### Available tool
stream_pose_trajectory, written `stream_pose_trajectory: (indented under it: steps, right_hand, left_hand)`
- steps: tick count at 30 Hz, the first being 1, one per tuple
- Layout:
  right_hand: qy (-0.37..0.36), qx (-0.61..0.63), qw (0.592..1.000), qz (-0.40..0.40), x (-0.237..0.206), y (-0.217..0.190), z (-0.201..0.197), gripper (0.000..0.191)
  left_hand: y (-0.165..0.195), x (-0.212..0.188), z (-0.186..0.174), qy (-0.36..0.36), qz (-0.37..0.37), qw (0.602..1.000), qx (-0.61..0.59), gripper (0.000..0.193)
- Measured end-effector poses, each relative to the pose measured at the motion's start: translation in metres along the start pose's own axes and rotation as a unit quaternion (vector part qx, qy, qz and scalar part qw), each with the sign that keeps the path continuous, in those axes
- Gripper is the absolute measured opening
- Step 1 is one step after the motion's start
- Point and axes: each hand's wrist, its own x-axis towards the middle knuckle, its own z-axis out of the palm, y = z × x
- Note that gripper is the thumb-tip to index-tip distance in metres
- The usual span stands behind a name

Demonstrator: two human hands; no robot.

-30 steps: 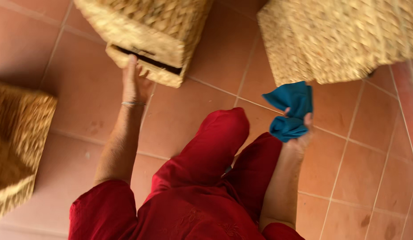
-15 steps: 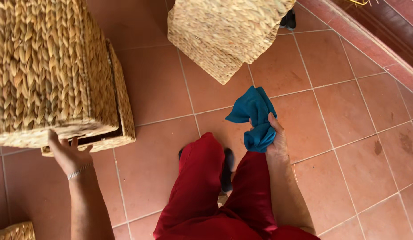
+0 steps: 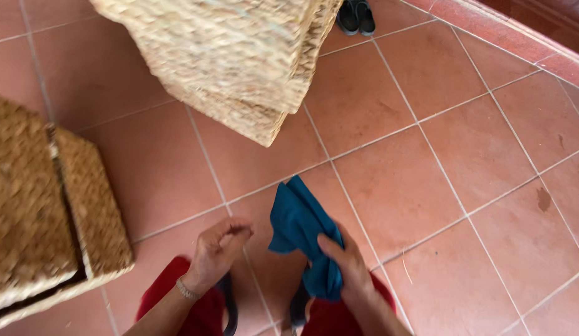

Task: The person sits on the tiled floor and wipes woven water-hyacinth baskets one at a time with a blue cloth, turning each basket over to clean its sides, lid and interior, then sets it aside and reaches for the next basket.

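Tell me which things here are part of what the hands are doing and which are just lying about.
In hand:
- blue cloth, gripped by the right hand
- left hand, empty, fingers curled, close beside the cloth

Lying about:
- woven basket at left
- stacked woven baskets ahead
- dark shoes at the top edge

Right hand seen from above, fingers curled and clamped on bunched blue cloth, thumb laid across cloth's lower folds; forearm angled down-right of cloth. Left hand held just left of cloth, not touching it, nothing gripped; fingers loosely bent inward, fingertips turned toward cloth. Thin bracelet worn at left wrist, below-left of cloth. Left forearm slanted down-left. Red-trousered knees seen below cloth, beneath both hands.
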Motion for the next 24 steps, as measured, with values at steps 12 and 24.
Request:
stream_pose_trajectory:
  steps: [12, 24]
  right_hand:
    - [0.005, 0.311, 0.938, 0.155, 0.051, 0.002, -0.004, 0.062]
    - [0.103, 0.423, 0.85, 0.296, -0.042, -0.036, -0.018, 0.046]
  left_hand:
    - [-0.037, 0.044, 0.027, -0.138, -0.113, 0.95, 0.258, 0.016]
    - [0.107, -0.026, 0.102, -0.041, -0.3, 0.908, 0.289, 0.017]
